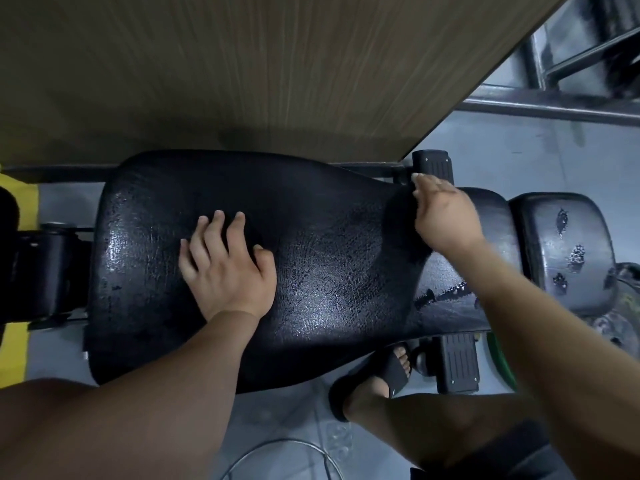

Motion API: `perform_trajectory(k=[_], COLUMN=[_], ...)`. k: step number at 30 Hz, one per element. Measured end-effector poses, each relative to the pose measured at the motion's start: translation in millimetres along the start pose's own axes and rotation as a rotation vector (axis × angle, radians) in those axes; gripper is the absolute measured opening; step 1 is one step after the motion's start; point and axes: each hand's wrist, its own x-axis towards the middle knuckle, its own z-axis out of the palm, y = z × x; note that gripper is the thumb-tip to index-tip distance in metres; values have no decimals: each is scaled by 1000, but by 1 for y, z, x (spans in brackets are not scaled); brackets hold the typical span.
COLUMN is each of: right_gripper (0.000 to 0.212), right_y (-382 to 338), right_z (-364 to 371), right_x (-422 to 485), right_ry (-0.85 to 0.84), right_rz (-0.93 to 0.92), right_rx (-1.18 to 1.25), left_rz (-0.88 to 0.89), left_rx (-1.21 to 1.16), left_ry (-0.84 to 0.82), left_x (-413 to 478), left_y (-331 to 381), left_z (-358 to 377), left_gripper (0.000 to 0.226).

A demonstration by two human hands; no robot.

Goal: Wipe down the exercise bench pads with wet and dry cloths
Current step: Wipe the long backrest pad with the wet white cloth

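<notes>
Left hand (227, 268) flat on bench pad (329, 271)

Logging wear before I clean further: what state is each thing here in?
large bench pad, glossy, surface cracked.
small end pad, torn in several spots.
left hand, flat on the large bench pad.
right hand, on the large bench pad's narrow end; grip unclear.

The left hand (227, 271) lies flat, fingers spread, on the wide black bench pad (329, 271). The right hand (445, 216) touches the pad's narrow right end, near a smaller torn pad (568, 244)
</notes>
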Motion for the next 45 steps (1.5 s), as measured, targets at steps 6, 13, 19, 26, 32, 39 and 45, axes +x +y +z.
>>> perform_trajectory(k=[6,13,19,26,32,39,45], right_gripper=[68,88,75,82,84,77,77], right_y=[-101,-26,-123,-94,-121,-66,-123], right_z=[29,21,39,28,44,24,54], right_x=[-33,-26,-82,-35,-67,-37,-130], right_ry=[-39,-27,-138,-18,-136,94,-90], right_rz=[-278,-125,-473,-369,-559,-198,-553], right_rx=[109,56,125,5,-9,27,13], left_rz=[3,-7,-2,1,-2,0,4], left_rx=[-9,-19,-20,-11,-17,-7,-7], left_ry=[14,11,15,21,15,26,27], left_x=[-1,0,-1,-1,-1,-2,-1], left_y=[1,0,-1,-1,-2,-2,-3], left_z=[0,0,1,1,2,3,5], left_gripper=[56,56,54,54,53,53,53])
